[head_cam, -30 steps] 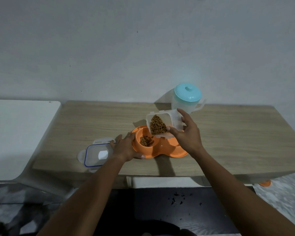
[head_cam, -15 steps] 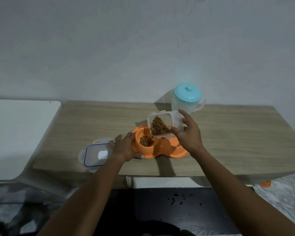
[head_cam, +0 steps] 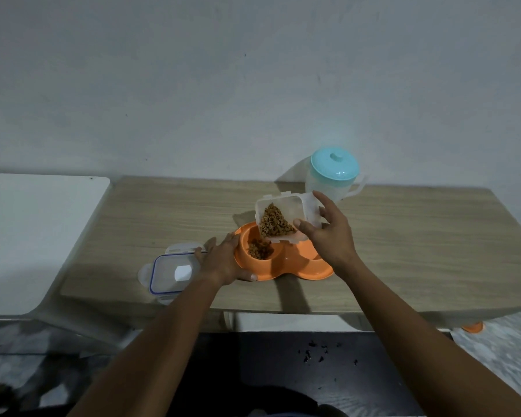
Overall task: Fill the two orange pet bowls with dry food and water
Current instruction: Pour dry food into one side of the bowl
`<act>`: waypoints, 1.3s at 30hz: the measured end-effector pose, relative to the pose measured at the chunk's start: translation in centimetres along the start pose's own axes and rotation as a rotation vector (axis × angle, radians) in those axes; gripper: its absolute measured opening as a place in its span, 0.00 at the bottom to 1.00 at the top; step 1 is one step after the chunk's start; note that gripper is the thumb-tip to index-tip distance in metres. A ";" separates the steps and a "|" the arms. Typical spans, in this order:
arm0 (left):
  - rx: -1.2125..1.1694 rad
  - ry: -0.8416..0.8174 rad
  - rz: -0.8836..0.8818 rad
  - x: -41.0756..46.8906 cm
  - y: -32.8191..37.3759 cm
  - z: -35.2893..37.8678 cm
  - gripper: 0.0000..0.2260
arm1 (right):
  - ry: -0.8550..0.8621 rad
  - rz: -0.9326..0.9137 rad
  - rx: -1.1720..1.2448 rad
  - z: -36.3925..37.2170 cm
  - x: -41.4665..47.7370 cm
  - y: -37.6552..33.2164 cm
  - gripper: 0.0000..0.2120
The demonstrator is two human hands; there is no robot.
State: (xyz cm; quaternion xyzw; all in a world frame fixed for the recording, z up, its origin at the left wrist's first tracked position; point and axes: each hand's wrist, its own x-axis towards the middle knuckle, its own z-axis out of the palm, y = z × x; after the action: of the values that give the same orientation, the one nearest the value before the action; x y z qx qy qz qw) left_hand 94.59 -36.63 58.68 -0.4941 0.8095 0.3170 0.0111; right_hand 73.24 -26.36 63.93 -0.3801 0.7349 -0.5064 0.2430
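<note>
An orange double pet bowl sits near the front of the wooden table. Its left bowl holds a small heap of brown dry food; the right bowl looks bare. My right hand grips a clear plastic food container, tilted over the left bowl with kibble piled at its lower edge. My left hand rests flat against the bowl's left rim, fingers apart. A clear jug with a turquoise lid stands behind, by the wall.
The container's clear lid with a blue seal lies left of the bowl, near the front edge. A white surface adjoins the table on the left. Dark floor with scattered crumbs lies below. An orange object peeks out under the table's right end.
The tilted container has shifted slightly right and stays over the left bowl. The food heap in the bowl looks a little larger. My left hand has not moved.
</note>
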 end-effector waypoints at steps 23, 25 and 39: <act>0.122 0.021 -0.057 1.8 1.5 -1.2 0.42 | -0.014 0.583 0.620 2.9 8.0 1.0 0.27; 0.147 0.027 -0.050 1.9 1.6 -1.2 0.42 | -0.047 0.625 0.599 4.6 9.8 1.4 0.24; 0.218 -0.031 -0.100 3.1 1.8 -1.6 0.39 | -0.003 0.590 0.076 12.3 14.9 3.6 0.25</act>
State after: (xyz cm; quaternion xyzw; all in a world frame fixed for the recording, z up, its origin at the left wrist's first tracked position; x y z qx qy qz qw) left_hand 92.07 -39.40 59.85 -0.5248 0.8131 0.2339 0.0934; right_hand 72.43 -44.49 56.47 -0.1414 0.7939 -0.4404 0.3948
